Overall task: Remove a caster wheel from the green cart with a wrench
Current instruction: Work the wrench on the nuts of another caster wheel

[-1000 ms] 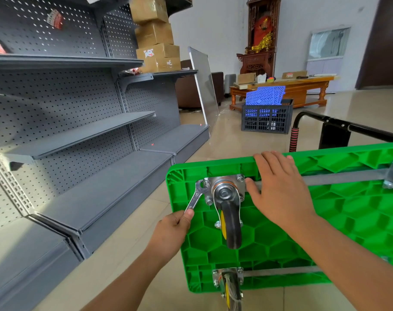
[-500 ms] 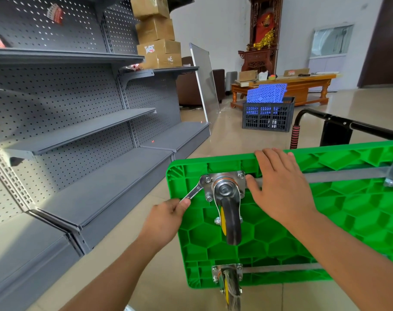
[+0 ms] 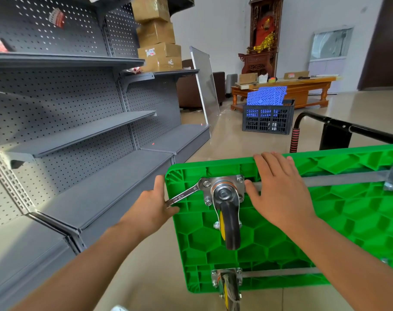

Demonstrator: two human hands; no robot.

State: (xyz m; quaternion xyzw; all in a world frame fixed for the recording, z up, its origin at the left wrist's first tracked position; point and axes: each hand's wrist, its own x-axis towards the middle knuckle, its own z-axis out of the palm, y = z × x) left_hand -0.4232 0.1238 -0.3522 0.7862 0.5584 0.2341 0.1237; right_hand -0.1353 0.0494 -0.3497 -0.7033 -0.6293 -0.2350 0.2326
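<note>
Overhead, grey shelving (image 3: 83,131) flanks the beige tiled floor (image 3: 236,140).

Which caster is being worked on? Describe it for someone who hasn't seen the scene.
Find the green cart tipped on its side. The caster sits at its upper left corner, between both hands. Unlike the lower caster, it has a wrench on a plate bolt.

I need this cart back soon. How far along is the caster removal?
Done: the green cart is tipped up, underside exposed. In hand: the left hand holds the wrench on the plate's upper-left bolt; the right hand braces the deck. Left: all four bolts look in place and the caster wheel is still mounted.
</note>
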